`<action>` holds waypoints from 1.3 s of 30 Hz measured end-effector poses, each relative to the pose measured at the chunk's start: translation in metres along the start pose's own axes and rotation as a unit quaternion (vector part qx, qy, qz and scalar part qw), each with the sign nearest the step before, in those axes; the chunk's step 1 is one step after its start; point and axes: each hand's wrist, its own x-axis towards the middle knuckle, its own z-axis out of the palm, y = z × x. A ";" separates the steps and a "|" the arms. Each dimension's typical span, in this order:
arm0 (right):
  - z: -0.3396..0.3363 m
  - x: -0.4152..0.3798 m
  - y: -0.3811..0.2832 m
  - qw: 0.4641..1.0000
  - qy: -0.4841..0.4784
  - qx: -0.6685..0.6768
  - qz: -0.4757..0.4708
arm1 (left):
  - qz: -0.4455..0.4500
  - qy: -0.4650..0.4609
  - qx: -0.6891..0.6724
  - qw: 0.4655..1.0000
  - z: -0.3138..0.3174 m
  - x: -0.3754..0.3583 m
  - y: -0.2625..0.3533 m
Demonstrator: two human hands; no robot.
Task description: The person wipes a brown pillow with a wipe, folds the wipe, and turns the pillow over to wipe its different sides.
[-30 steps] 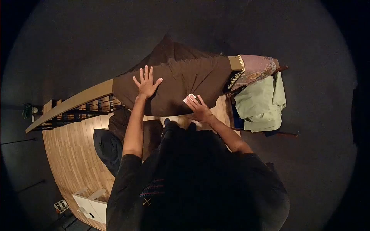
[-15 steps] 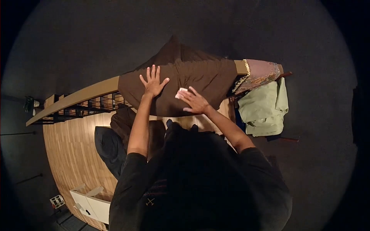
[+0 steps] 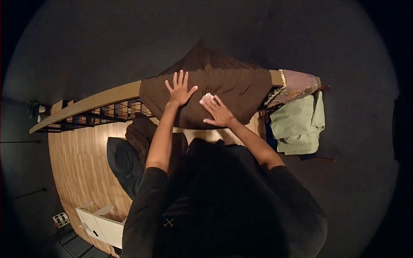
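A dark brown cloth (image 3: pixel 241 86) is draped over a long wooden-topped surface, with creases around its middle. My left hand (image 3: pixel 180 94) lies flat on it, fingers spread, holding nothing. To its right, my right hand (image 3: pixel 220 114) presses a small whitish wad (image 3: pixel 208 98) against the cloth under its fingertips. The wad looks soft, like a bit of folded cloth or tissue, but most of it is hidden by the fingers.
At right, a pale green folded cloth (image 3: pixel 299 124) hangs beside a patterned, fringed textile (image 3: pixel 297 86). A wooden top with black wire shelving (image 3: pixel 116 112) runs left. Dark beanbag-like bundles (image 3: pixel 122 161) and a white low cabinet (image 3: pixel 103 230) stand on the wooden floor (image 3: pixel 81 163).
The view has shifted slightly. My right hand has slid the wad a little up the cloth. My left hand stays flat on the same area.
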 end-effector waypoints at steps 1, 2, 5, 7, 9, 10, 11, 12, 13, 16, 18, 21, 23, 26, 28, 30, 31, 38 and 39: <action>0.004 -0.003 -0.005 0.998 -0.027 0.022 -0.057 | 0.008 -0.012 -0.012 1.000 -0.004 -0.003 -0.002; 0.013 -0.005 -0.007 0.991 -0.052 0.041 -0.113 | 0.018 -0.021 -0.024 0.999 -0.011 -0.005 -0.004; 0.018 0.009 -0.010 0.966 -0.103 0.075 -0.225 | 0.037 -0.040 -0.049 0.997 -0.020 0.000 -0.018; 0.004 0.032 -0.019 0.989 -0.054 0.047 -0.132 | 0.054 0.015 -0.054 0.997 -0.007 -0.005 -0.040; -0.009 0.052 -0.025 0.999 -0.007 0.017 -0.035 | 0.072 0.068 -0.060 0.993 0.003 -0.010 -0.061; -0.002 0.056 -0.022 0.999 -0.008 0.017 -0.033 | 0.048 0.057 -0.018 0.997 -0.004 -0.016 -0.065; 0.006 0.058 -0.014 0.996 -0.024 0.025 -0.086 | 0.024 0.048 0.023 0.998 -0.011 -0.020 -0.069; 0.018 0.057 -0.005 0.989 -0.041 0.033 -0.140 | 0.026 0.049 0.021 0.998 -0.012 -0.021 -0.077; 0.026 0.054 -0.002 0.978 -0.060 0.043 -0.193 | 0.011 0.066 0.035 0.997 -0.011 -0.026 -0.088; 0.029 0.057 -0.011 0.964 -0.086 0.065 -0.244 | -0.006 0.076 0.032 0.997 -0.006 -0.030 -0.104; 0.021 0.062 -0.023 0.964 -0.093 0.082 -0.236 | -0.002 0.066 0.002 0.998 -0.006 -0.031 -0.110; 0.015 0.071 -0.026 0.967 -0.096 0.042 -0.232 | 0.001 0.066 -0.022 0.998 -0.008 -0.029 -0.113; 0.017 0.077 -0.025 0.969 -0.091 -0.046 -0.226 | 0.008 0.069 -0.034 0.997 -0.009 -0.031 -0.111; 0.020 0.079 -0.039 0.964 -0.107 -0.055 -0.238 | 0.011 0.062 -0.041 0.997 -0.013 -0.029 -0.113; 0.022 0.068 -0.057 0.953 -0.148 0.018 -0.262 | 0.014 0.037 -0.047 0.998 -0.011 -0.033 -0.113; 0.021 0.076 -0.058 0.947 -0.164 0.046 -0.271 | 0.021 0.034 -0.049 0.998 -0.014 -0.026 -0.117; 0.021 0.082 -0.059 0.966 -0.122 0.011 -0.229 | 0.017 0.031 -0.052 0.998 -0.014 -0.025 -0.117; 0.015 0.101 -0.070 0.954 -0.141 -0.018 -0.262 | 0.021 0.021 -0.093 0.995 -0.009 -0.027 -0.119; 0.015 0.102 -0.074 0.932 -0.185 0.006 -0.312 | 0.029 0.024 -0.100 0.994 -0.011 -0.028 -0.120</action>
